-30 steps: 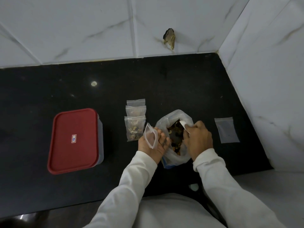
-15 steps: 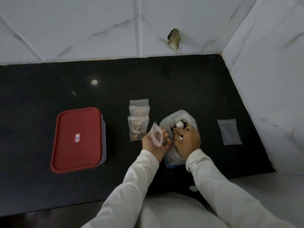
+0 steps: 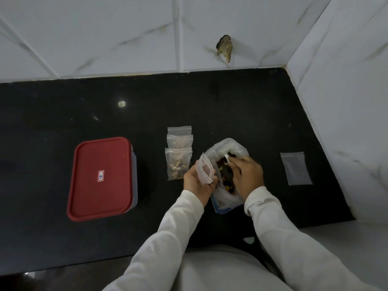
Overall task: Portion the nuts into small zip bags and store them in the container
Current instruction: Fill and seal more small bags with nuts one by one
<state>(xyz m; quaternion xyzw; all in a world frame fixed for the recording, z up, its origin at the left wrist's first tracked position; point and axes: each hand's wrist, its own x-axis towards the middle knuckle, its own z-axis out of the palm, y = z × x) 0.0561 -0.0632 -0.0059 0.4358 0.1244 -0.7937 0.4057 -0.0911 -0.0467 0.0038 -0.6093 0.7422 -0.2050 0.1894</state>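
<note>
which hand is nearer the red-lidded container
Left. The left hand, holding an open small zip bag, is right of the red-lidded container; the right hand is even farther right, holding a white spoon in the large bag of nuts.

Right grip [image 3: 248, 175] pushed deeper — into nut bag [image 3: 228, 146].

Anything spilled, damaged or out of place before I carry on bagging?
Nothing looks spilled on the counter. The one oddity is a jagged broken hole in the wall tile behind it, well clear of the work.
</note>
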